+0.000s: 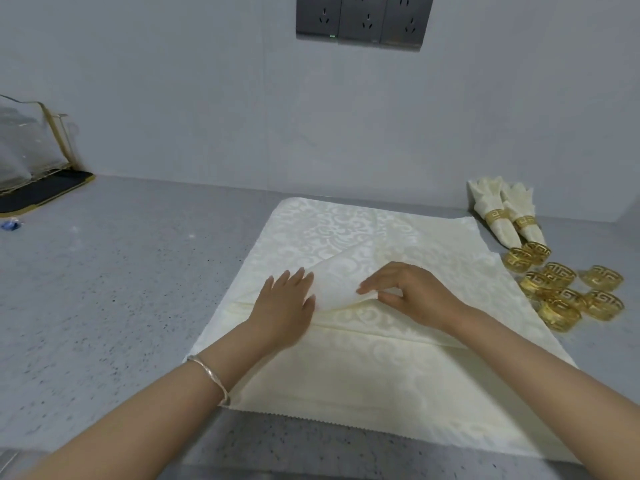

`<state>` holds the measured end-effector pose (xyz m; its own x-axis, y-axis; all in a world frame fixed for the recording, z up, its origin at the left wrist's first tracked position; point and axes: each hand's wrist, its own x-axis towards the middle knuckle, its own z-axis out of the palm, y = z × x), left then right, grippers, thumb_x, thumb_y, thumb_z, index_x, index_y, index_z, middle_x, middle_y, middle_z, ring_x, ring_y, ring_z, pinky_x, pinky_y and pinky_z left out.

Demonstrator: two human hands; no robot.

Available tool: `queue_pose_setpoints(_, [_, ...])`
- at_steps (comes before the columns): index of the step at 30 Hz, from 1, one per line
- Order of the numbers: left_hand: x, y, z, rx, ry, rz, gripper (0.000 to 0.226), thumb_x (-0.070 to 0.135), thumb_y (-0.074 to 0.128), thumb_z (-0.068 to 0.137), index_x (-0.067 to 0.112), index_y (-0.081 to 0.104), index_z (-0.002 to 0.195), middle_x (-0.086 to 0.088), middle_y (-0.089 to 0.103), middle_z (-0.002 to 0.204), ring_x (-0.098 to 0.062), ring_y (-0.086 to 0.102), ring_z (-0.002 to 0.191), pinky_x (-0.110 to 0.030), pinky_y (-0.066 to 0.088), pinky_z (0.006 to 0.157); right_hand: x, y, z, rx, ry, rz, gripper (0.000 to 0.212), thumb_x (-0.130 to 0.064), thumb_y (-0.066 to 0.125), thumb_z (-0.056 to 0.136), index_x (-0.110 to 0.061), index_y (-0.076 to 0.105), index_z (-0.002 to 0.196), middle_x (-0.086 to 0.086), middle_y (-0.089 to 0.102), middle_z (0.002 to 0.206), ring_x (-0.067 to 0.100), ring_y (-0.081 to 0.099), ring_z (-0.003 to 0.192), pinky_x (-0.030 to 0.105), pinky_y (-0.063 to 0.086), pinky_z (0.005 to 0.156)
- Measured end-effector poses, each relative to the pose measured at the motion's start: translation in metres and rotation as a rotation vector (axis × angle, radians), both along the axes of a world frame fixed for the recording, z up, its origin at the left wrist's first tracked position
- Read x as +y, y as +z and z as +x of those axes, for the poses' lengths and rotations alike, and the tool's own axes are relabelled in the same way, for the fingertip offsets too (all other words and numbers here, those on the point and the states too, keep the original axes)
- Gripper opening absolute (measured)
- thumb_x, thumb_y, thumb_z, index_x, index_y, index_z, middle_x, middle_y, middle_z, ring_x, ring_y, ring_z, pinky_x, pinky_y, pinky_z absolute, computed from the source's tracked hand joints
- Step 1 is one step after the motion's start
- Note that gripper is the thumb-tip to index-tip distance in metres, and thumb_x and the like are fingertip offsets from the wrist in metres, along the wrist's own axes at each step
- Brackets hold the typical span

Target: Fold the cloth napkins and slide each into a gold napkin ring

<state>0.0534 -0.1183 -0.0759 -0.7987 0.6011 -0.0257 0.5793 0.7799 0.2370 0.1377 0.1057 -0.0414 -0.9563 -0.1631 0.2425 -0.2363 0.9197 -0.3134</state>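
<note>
Hands (pixel 349 299) fold napkin (pixel 381 375) (seemingly midway)

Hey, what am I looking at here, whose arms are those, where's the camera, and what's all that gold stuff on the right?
There is no machine here: a person wears one camera on their head, looking down at their own bare arms. On the grey counter lies a cream napkin, spread out. The left hand presses flat on it, fingers open. The right hand pinches a fold of the napkin and draws it over. To the right lie loose gold rings, about eight. Behind them lie two finished napkins, each already slid into a ring. On the wall above are power sockets; at far left is a rack, too blurred to tell more.
</note>
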Motion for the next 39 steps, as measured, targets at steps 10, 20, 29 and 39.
queue_pose_setpoints(10, [0.013,0.005,0.004,-0.015,0.039,-0.007,0.054,0.029,0.022,0.104,0.018,0.005,0.153,0.001,0.001,0.161,-0.020,-0.001,0.148,-0.038,0.000,0.120,0.007,-0.014,0.017,-0.022,0.022,0.038,0.032,-0.011,0.064,0.087,-0.035,0.071,0.108,-0.017,0.066,0.113,0.003,0.056,0.106,0.007,0.036,0.083])
queue_pose_setpoints(20, [0.027,-0.001,-0.005,-0.019,0.065,0.059,0.049,0.027,0.018,0.104,0.023,0.011,0.153,0.000,0.011,0.160,-0.024,0.006,0.148,-0.042,0.006,0.119,0.015,-0.018,0.029,-0.094,0.014,0.058,0.035,-0.011,0.058,0.089,-0.036,0.070,0.110,-0.018,0.061,0.118,0.000,0.052,0.105,0.009,0.035,0.085])
queue_pose_setpoints(29, [0.028,-0.012,-0.003,0.065,0.075,0.000,0.052,0.036,0.012,0.104,0.027,-0.001,0.153,0.004,-0.004,0.161,-0.019,-0.006,0.148,-0.040,-0.004,0.119,-0.001,-0.005,0.002,-0.086,-0.050,-0.151,0.039,-0.006,0.044,0.093,-0.026,0.067,0.117,-0.014,0.063,0.114,0.004,0.054,0.107,0.019,0.037,0.098])
queue_pose_setpoints(39, [0.030,-0.016,-0.005,0.117,0.085,-0.036,0.053,0.038,0.010,0.103,0.024,-0.004,0.153,0.004,-0.008,0.161,-0.019,-0.009,0.148,-0.040,-0.005,0.120,-0.034,-0.043,-0.065,-0.262,-0.121,0.099,0.055,-0.038,0.018,0.104,-0.016,0.008,0.153,-0.004,0.002,0.160,0.007,-0.004,0.146,0.029,-0.005,0.119])
